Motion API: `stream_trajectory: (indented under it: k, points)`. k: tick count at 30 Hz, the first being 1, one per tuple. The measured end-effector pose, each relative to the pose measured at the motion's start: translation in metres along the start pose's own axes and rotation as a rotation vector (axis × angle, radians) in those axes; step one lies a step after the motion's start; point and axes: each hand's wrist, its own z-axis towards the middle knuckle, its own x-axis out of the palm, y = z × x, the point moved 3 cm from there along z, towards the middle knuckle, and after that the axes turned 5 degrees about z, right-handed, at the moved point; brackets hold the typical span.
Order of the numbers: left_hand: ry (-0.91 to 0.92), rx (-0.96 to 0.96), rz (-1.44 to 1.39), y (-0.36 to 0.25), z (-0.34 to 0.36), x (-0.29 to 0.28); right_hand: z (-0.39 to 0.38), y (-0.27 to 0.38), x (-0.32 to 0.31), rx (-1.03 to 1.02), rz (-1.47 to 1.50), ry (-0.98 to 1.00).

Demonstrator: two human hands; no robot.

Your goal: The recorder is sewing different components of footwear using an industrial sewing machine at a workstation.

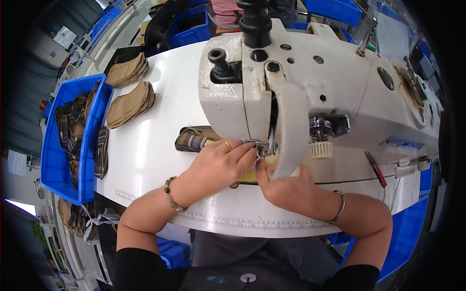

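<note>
A plaid and tan fabric piece (pixel 191 139) lies on the white sewing table, its right part hidden under my left hand (pixel 221 164). That hand's fingers are together and bent, pressing the fabric beside the metal presser foot (pixel 262 147). My right hand (pixel 289 190) is on the near side of the foot, thumb and fingers curled in close to the left fingertips; the edge they pinch is mostly hidden. Over both hands stands the white sewing machine (pixel 228 97), its pale curved guard (pixel 293 121) partly covering the right fingers. Below my hands shows a yellowish strip (pixel 250 176).
Two stacks of tan curved fabric pieces (pixel 130 104) lie at the left, beside a blue bin (pixel 49 160) of plaid pieces. Red-handled snips (pixel 376 169) rest at the right. A printed ruler scale (pixel 252 224) follows the table's near edge. More blue crates (pixel 191 26) stand behind.
</note>
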Motion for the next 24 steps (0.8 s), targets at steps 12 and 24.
stream_trajectory:
  k: [12,24]
  points:
    - [0.021,-0.086,0.063,0.007,0.000,0.015,0.000,0.000,0.003,0.016,0.098,0.014]
    - [-0.335,0.049,0.102,0.002,-0.044,-0.018,0.001,-0.006,-0.004,0.187,0.215,0.136]
